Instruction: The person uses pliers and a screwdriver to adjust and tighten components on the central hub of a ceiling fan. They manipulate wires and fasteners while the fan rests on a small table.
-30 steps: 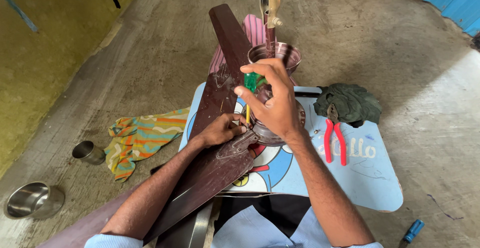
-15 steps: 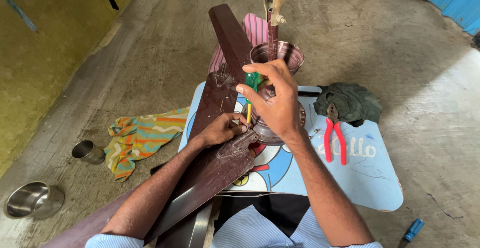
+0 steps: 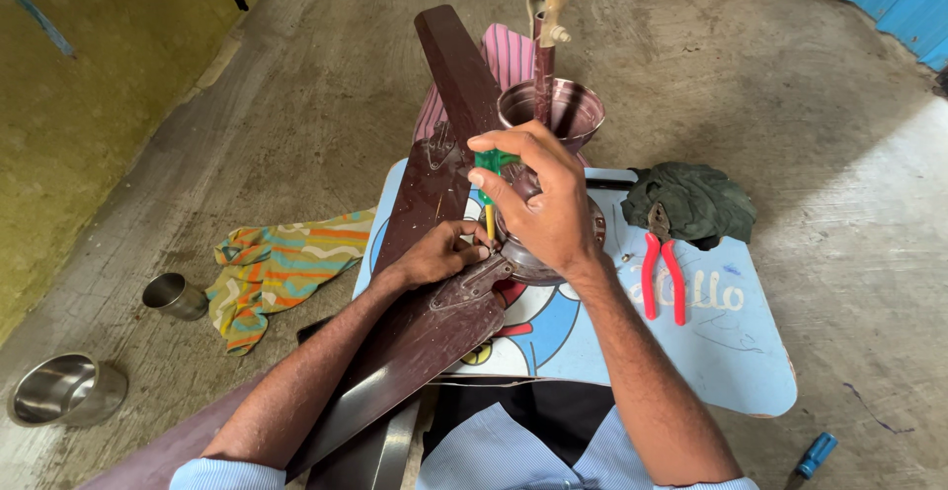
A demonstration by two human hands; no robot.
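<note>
With the right hand (image 3: 543, 204) gripping the green screwdriver (image 3: 487, 179) upright over the fan blade (image 3: 434, 204) bracket, the left hand (image 3: 439, 253) pinching beside its tip should hold the screw steady.

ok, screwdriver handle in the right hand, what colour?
Green screwdriver handle, gripped by the right hand; head view.

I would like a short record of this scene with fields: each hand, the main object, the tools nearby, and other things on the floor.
right hand: holds a green screwdriver upright, tip down at the blade bracket
left hand: rests on the brown fan blade, fingers by the screwdriver tip
main object: ceiling fan motor on a light blue table
tools nearby: red pliers, dark green cloth
floor: striped cloth, two steel cups, blue screwdriver
</note>
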